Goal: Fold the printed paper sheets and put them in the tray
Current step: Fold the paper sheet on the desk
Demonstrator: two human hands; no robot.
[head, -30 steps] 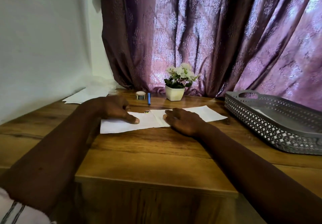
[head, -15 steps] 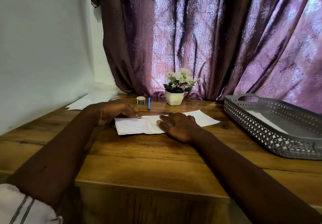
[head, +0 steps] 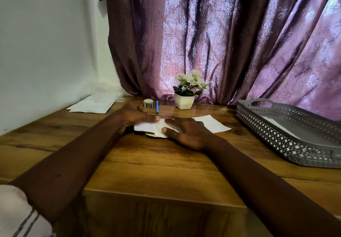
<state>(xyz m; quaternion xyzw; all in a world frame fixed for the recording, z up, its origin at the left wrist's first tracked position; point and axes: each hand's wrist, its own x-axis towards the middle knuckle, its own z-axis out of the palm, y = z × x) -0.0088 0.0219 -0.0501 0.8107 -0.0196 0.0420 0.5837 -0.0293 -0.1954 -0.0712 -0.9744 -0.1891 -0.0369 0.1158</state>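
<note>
A white paper sheet [head: 212, 124] lies on the wooden table [head: 147, 163], its left end folded over toward the middle. My left hand [head: 135, 116] has its fingertips on that folded flap and holds it down at the crease. Flat on the middle of the sheet rests my right hand [head: 186, 133], fingers spread, pinning the paper without gripping it. The grey perforated tray [head: 273, 135] stands at the right, with a white folded sheet [head: 282, 128] inside. More white sheets [head: 92, 104] are stacked at the far left by the wall.
A small potted plant [head: 186, 92] with white flowers, a tape roll [head: 148, 103] and a blue pen [head: 157, 106] stand behind the sheet near the purple curtain [head: 221, 39]. A white wall [head: 46, 52] runs along the left. The table's front edge is close to me.
My left hand has carried the sheet's left end rightward over the middle, so the visible sheet is shorter. My right hand has slid slightly left and stays flat on it.
</note>
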